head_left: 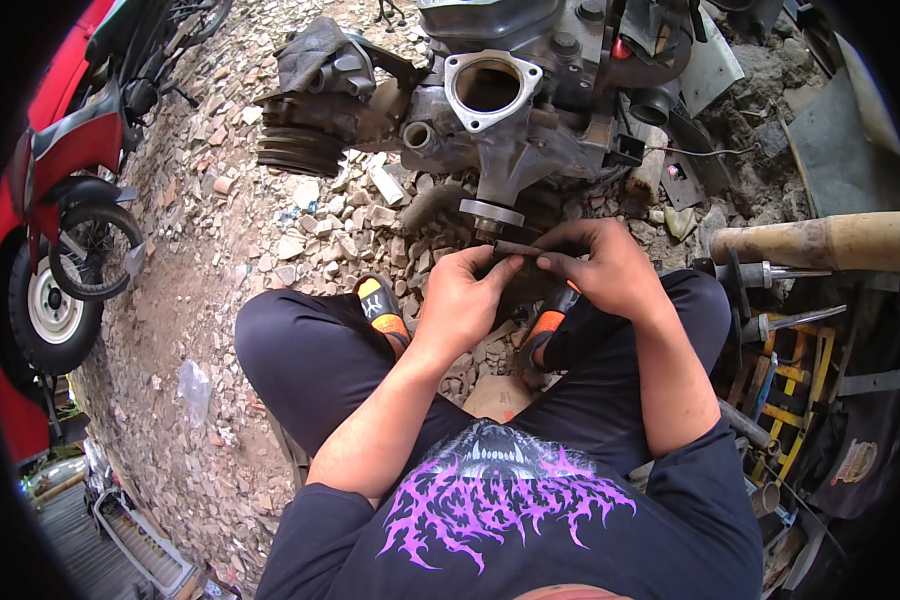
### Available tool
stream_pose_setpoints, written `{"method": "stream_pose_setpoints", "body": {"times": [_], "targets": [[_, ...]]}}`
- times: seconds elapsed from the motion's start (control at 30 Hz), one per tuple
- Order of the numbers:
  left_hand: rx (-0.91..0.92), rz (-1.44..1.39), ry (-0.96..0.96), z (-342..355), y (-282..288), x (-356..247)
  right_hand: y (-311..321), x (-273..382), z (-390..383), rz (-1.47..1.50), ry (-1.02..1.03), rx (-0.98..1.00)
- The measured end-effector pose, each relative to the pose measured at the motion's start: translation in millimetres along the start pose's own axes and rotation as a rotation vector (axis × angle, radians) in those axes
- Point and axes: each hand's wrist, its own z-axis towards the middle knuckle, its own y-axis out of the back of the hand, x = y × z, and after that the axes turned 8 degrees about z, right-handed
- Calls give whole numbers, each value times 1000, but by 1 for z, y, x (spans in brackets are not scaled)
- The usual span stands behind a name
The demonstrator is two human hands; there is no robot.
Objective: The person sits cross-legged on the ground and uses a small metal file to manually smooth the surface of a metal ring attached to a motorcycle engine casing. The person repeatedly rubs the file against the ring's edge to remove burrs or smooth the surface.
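Both my hands are closed in a pinch on a small dark brown strip (518,248), held nearly level between my knees. My left hand (460,297) grips its left end, my right hand (607,268) its right end; what the strip is made of I cannot make out. Just beyond my fingertips, a round metal hub (492,212) sticks out toward me from the engine block (518,160). Above the hub, a pale flange (454,98) with bolt holes surrounds a large round opening. A rusty grooved pulley (300,140) sits on the engine's left side.
Rubble (200,250) covers the ground. At the left stand a red motorcycle (75,165) and a red vehicle with a white-rimmed wheel (55,305). A bamboo pole (820,241) and a yellow metal frame (798,390) lie close on my right.
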Motion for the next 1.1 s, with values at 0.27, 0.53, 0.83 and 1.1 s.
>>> {"method": "stream_pose_setpoints", "body": {"times": [0.27,0.53,0.83,1.1], "targets": [[18,-28,-14,0,-2,2,-1,5,-1,2,-20,-24],[-26,-67,-42,3,-4,8,-3,3,-2,-31,32,-8],[-47,83,-33,3,-2,9,-8,-5,-1,-87,59,48],[-101,250,-59,-1,4,-2,1,-2,0,-175,43,74]]}}
